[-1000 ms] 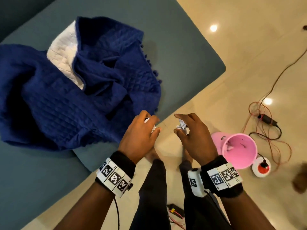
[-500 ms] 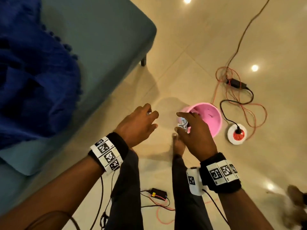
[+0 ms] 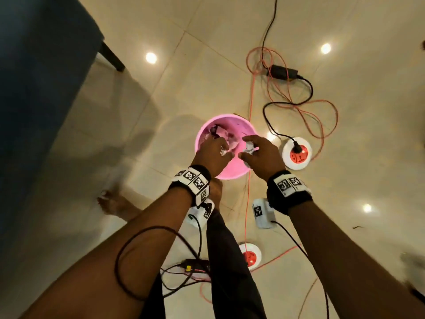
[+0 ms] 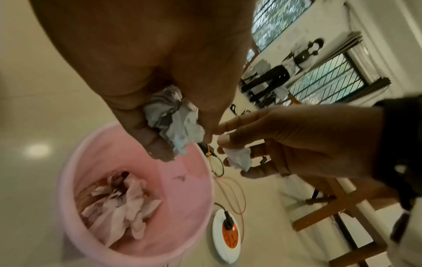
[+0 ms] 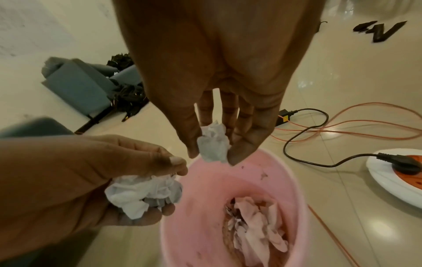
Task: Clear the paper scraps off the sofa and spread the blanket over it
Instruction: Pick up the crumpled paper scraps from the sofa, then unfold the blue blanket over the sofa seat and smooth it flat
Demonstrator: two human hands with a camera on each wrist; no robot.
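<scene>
Left hand clutches crumpled paper wad; right hand pinches smaller scrap at fingertips. Both frame centre, over pink bin. Paper judged light, soft, crushable; loose fingertip pinch suffices. Sofa left edge.

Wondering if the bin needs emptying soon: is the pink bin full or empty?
Partly filled. The pink bin holds crumpled paper at its bottom, with bare wall above it.
</scene>
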